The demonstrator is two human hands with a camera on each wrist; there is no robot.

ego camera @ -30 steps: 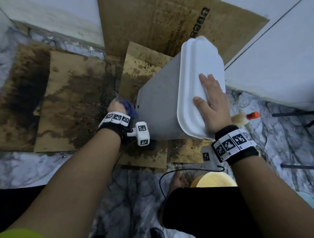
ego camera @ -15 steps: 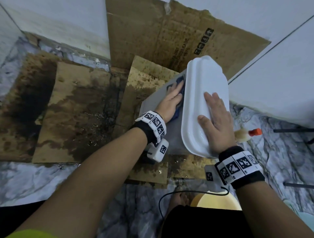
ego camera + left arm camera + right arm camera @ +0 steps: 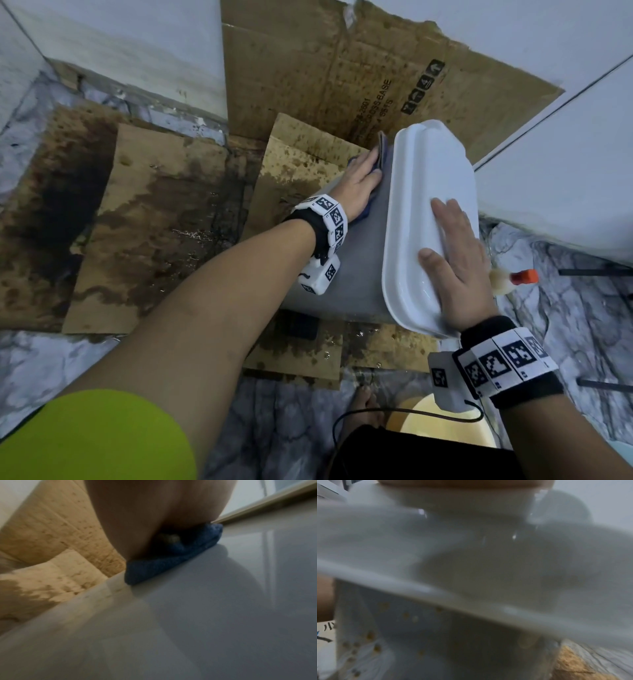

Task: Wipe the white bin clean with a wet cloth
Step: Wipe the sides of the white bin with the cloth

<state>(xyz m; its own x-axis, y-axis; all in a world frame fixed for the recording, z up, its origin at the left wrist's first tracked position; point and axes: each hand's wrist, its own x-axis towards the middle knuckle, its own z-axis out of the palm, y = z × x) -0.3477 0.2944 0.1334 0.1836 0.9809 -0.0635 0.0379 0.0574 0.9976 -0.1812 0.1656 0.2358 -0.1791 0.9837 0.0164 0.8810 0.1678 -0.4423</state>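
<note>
The white bin (image 3: 356, 274) stands tilted on wet cardboard, its glossy lid (image 3: 421, 192) turned up and to the right. My left hand (image 3: 359, 181) presses a blue cloth (image 3: 382, 154) flat against the bin's side near the top, just left of the lid's edge. In the left wrist view the cloth (image 3: 171, 561) lies squashed between my palm and the bin wall (image 3: 205, 615). My right hand (image 3: 452, 260) lies flat with straight fingers on the lid. The right wrist view is blurred and shows the lid's rim (image 3: 436, 588) and brown specks on the bin's side (image 3: 402, 635).
Stained, soaked cardboard sheets (image 3: 137, 222) cover the marble floor, and a larger sheet (image 3: 342, 68) leans on the wall behind. A bottle with an orange cap (image 3: 513, 277) lies right of the bin. A yellow bowl (image 3: 445, 425) and a black cable (image 3: 394, 411) are near my bare foot (image 3: 363, 407).
My left hand with the cloth came up from the bin's lower left corner and slid along the side toward the top edge. My right hand stayed on the lid.
</note>
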